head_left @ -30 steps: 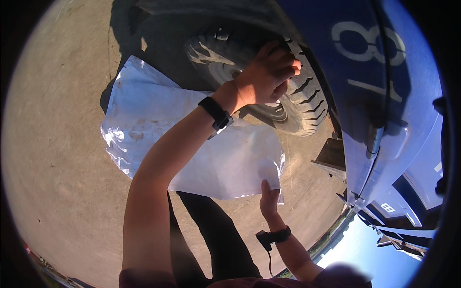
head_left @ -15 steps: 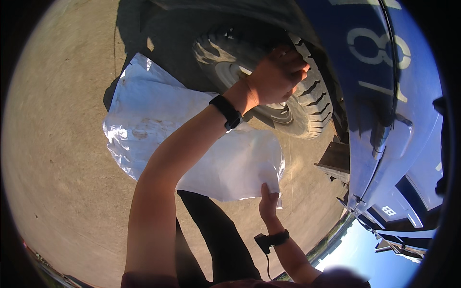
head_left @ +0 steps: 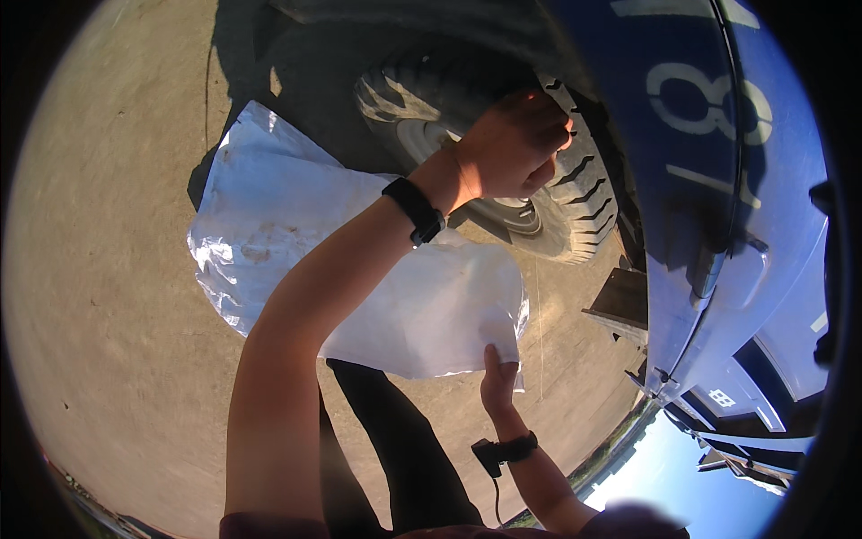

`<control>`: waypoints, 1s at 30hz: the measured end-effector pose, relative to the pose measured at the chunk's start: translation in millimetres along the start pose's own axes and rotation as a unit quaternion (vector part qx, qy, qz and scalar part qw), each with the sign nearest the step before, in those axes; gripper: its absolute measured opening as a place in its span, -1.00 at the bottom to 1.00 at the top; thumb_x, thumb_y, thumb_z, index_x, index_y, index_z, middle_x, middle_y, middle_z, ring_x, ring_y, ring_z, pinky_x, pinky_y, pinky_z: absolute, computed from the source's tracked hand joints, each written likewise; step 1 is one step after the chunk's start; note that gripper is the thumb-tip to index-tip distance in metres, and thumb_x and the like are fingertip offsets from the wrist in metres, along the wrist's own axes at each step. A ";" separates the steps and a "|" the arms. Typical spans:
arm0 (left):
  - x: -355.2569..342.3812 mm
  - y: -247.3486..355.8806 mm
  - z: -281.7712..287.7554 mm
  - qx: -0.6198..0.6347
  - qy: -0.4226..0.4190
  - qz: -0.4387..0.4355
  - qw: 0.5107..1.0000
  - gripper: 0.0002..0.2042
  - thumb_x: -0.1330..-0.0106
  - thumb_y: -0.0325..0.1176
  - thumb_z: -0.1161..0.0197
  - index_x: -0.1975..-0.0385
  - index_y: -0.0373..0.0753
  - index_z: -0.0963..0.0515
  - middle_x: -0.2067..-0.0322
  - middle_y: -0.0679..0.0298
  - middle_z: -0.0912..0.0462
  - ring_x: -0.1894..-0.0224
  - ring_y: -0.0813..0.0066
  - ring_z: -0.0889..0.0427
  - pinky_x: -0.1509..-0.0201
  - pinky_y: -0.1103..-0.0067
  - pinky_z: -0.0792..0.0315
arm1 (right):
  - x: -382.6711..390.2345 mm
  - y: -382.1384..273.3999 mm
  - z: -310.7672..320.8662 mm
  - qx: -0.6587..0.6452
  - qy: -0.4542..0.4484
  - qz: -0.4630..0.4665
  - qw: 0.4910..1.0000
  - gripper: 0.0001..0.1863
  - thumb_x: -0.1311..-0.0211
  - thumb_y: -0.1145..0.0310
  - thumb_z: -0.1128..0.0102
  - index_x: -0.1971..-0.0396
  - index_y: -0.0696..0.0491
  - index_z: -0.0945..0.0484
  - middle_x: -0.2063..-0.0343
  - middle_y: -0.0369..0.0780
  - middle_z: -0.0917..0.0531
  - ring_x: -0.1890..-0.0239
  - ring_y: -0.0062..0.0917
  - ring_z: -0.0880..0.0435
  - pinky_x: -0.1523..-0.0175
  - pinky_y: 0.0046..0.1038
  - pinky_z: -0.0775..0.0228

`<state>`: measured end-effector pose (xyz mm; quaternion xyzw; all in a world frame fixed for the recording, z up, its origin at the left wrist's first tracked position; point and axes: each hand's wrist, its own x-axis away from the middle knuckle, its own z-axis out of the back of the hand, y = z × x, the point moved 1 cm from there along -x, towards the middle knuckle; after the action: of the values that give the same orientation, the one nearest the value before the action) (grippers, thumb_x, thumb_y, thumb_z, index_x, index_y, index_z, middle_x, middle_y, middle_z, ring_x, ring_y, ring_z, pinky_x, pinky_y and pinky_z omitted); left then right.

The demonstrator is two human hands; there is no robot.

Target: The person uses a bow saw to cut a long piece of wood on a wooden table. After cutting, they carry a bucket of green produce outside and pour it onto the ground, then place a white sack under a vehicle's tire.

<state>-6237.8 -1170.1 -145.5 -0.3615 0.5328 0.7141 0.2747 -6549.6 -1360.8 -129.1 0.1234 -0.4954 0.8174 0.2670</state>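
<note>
My right hand point(head_left: 498, 379) grips the near right corner of a large white plastic sheet point(head_left: 413, 305), thumb on top and fingers hidden beneath. The sheet is creased, shiny along its edges and marked with brownish smudges; whether it is a flat sheet or a sack I cannot tell. My left arm crosses above it. The left hand point(head_left: 514, 144) is closed in a fist, in front of a dusty, deep-treaded tyre point(head_left: 588, 202). What that fist holds, if anything, is hidden. Each wrist wears a black band, the right one with a small box and cable.
A blue vehicle point(head_left: 673, 225) with white painted marks rises close on the right, above the tyre. A dark step-like bracket point(head_left: 620, 304) juts out below its body. My dark-clad legs point(head_left: 395, 431) stand on dusty concrete ground point(head_left: 117, 269). Shadow covers the ground behind the tyre.
The whole view has shifted slightly, so everything sits a little further left. Both hands keep nearly the same pose; the left fist has turned and lowered very slightly.
</note>
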 end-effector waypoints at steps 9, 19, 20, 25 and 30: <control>64.0 6.1 60.2 0.461 0.415 0.496 0.608 -0.88 -0.17 -0.61 -0.07 0.39 -0.31 -0.55 0.42 0.19 -0.65 0.52 0.58 -0.58 0.55 0.71 -0.43 | 0.6 -4.6 -4.0 0.021 0.011 -0.006 1.000 -0.67 -0.34 0.51 0.03 -0.07 0.26 -0.35 0.06 -0.22 -0.50 0.04 -0.56 -0.45 -0.07 -0.53 -0.29; 23.9 -15.6 61.7 0.396 0.223 0.477 0.752 -0.84 -0.14 -0.59 -0.19 0.28 -0.37 -0.57 0.50 0.29 -0.57 0.55 0.61 -0.52 0.58 0.71 -0.38 | -3.7 -11.2 -17.1 0.021 0.008 -0.008 1.000 -0.70 -0.34 0.49 0.03 -0.02 0.26 -0.39 0.12 -0.24 -0.52 0.11 -0.57 -0.46 0.00 -0.54 -0.31; 20.9 -14.8 58.6 0.387 0.193 0.470 0.769 -0.85 -0.13 -0.58 -0.21 0.28 -0.37 -0.58 0.53 0.32 -0.56 0.56 0.62 -0.50 0.59 0.72 -0.35 | -4.1 -10.6 -16.7 0.010 0.005 0.010 1.000 -0.70 -0.34 0.50 0.03 -0.02 0.26 -0.38 0.12 -0.24 -0.52 0.11 -0.57 -0.46 0.00 -0.54 -0.31; 13.7 -13.7 44.9 0.089 0.060 0.313 0.944 -0.78 -0.11 -0.50 -0.24 0.22 -0.19 -0.60 0.59 0.26 -0.52 0.57 0.51 -0.51 0.42 0.57 -0.43 | -7.2 -9.2 -14.8 0.028 0.012 -0.019 0.999 -0.67 -0.34 0.49 0.04 -0.07 0.27 -0.37 0.05 -0.20 -0.51 0.02 -0.53 -0.46 -0.09 -0.51 -0.28; 12.3 -20.5 42.1 -0.007 -0.040 0.249 0.968 -0.78 -0.02 -0.47 -0.23 0.28 -0.21 -0.61 0.35 0.16 -0.61 0.34 0.17 -0.63 0.26 0.40 -0.54 | -7.9 -10.0 -14.5 0.018 0.010 -0.025 0.999 -0.65 -0.34 0.49 0.05 -0.08 0.27 -0.37 0.01 -0.18 -0.51 -0.04 -0.50 -0.46 -0.16 -0.49 -0.26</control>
<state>-6238.5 -1123.9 -159.8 -0.1902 0.5898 0.7774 0.1073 -6536.6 -1346.9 -132.3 0.1323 -0.4751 0.8202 0.2900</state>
